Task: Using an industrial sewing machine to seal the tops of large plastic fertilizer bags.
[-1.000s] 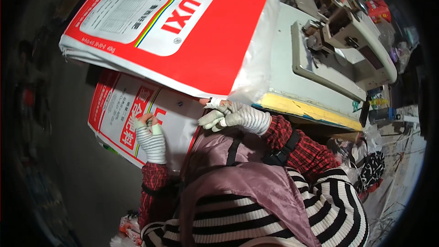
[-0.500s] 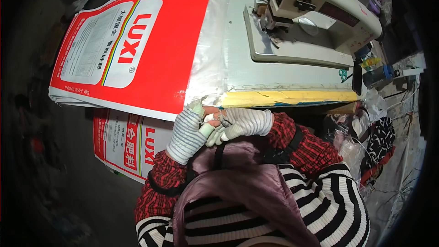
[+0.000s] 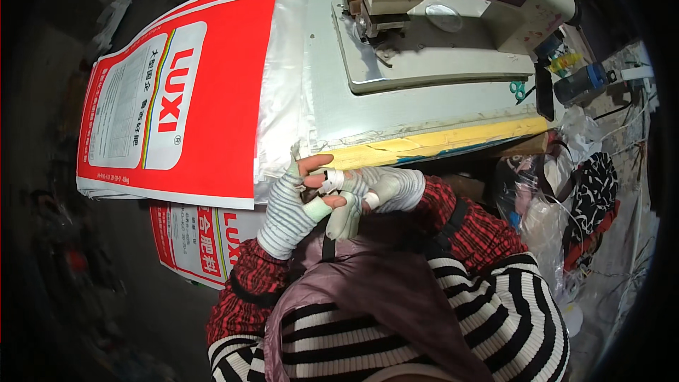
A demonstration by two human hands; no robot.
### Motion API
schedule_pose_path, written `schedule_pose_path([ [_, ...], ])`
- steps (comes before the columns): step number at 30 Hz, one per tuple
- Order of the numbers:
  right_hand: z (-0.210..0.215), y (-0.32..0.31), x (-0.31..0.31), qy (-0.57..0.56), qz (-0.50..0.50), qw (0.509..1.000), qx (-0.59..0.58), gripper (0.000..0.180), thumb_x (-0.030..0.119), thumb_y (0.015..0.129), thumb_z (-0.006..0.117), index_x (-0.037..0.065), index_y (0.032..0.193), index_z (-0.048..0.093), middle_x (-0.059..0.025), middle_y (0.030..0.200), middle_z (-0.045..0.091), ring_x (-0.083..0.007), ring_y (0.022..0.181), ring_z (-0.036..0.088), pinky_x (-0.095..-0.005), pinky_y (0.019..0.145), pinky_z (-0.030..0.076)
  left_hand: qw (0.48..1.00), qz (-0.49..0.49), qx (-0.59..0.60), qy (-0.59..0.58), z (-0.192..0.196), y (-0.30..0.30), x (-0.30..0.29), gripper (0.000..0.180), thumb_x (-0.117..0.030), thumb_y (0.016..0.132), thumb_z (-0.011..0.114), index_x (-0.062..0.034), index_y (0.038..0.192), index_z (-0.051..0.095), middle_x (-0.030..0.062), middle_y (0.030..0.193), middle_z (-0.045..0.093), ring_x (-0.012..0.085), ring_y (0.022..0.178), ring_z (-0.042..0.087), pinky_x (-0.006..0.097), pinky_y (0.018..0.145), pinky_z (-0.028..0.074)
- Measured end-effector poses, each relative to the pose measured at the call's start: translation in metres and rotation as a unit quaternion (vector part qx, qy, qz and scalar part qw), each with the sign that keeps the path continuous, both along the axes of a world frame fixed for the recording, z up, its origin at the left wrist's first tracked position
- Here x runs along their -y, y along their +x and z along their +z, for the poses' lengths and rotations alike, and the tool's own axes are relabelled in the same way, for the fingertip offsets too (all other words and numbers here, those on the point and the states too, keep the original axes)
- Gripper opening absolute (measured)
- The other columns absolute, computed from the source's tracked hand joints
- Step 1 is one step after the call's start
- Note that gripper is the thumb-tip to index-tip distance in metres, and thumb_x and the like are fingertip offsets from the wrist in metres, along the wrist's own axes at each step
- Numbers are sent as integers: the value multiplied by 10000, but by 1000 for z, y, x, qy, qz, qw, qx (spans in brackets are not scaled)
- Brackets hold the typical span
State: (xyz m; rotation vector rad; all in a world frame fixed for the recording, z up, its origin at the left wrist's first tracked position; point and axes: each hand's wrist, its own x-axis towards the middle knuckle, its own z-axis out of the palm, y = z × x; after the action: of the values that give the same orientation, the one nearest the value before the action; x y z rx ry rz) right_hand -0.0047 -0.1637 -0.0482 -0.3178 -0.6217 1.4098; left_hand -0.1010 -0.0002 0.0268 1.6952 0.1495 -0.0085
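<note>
My hands meet in front of my body, in grey-and-white striped gloves that leave some fingertips bare. My left hand (image 3: 288, 206) has its forefinger and thumb apart, with pale green coverings on parts of the fingers. Its fingertips touch a white wrap (image 3: 331, 181) beside the right hand's fingers; which finger wears that wrap is hard to tell. My right hand (image 3: 378, 189) points left, its other fingers apart and hanging loosely down. Just beyond the left hand lies a stack of red and white printed woven sacks (image 3: 233, 99), its clear plastic edge (image 3: 283, 92) facing right.
A cream sewing machine (image 3: 453, 21) stands on the pale table (image 3: 382, 110), whose front edge is yellow (image 3: 424, 143). Teal scissors (image 3: 518, 90), a dark phone (image 3: 544, 92) and a bottle (image 3: 583, 86) lie at the right. More printed sacks (image 3: 198, 237) sit below the stack.
The view has shifted, so the sewing machine and sacks appear further left. The fingers of both hands have spread from a tighter cluster, and the white wrap shows more fully between them.
</note>
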Motion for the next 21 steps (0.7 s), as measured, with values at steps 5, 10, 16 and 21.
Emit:
schedule_pose_path([
  [5, -3, 5, 11, -46, 18, 998, 31, 811, 330, 816, 654, 26, 1461, 267, -212, 1209, 561, -237, 997, 601, -323, 872, 471, 999, 28, -15, 27, -15, 4, 6, 351, -173, 756, 764, -27, 1047, 632, 55, 812, 684, 117, 807, 633, 274, 751, 503],
  [10, 1, 5, 6, -41, -15, 999, 20, 836, 453, 835, 610, -19, 1440, 280, -181, 1306, 493, -227, 1084, 560, -318, 913, 458, 992, 46, 39, 114, -29, 3, 7, 307, -177, 756, 764, -19, 975, 617, 72, 767, 667, 144, 736, 631, 283, 694, 504],
  [16, 10, -8, -1, -63, -119, 990, -35, 900, 569, 847, 574, -37, 1438, 270, -142, 1399, 415, -213, 1150, 521, -300, 942, 438, 996, 82, 2, 36, -29, 3, 4, 361, -126, 747, 766, -12, 1025, 567, 57, 834, 636, 134, 771, 610, 275, 710, 501],
  [21, 14, -8, -14, -19, -73, 989, -129, 943, 552, 821, 635, -32, 1448, 242, -144, 1428, 370, -212, 1244, 442, -310, 1022, 370, 989, 95, -11, -110, -33, 0, -2, 425, -61, 749, 758, -15, 1097, 519, 33, 910, 602, 108, 831, 580, 254, 759, 490],
])
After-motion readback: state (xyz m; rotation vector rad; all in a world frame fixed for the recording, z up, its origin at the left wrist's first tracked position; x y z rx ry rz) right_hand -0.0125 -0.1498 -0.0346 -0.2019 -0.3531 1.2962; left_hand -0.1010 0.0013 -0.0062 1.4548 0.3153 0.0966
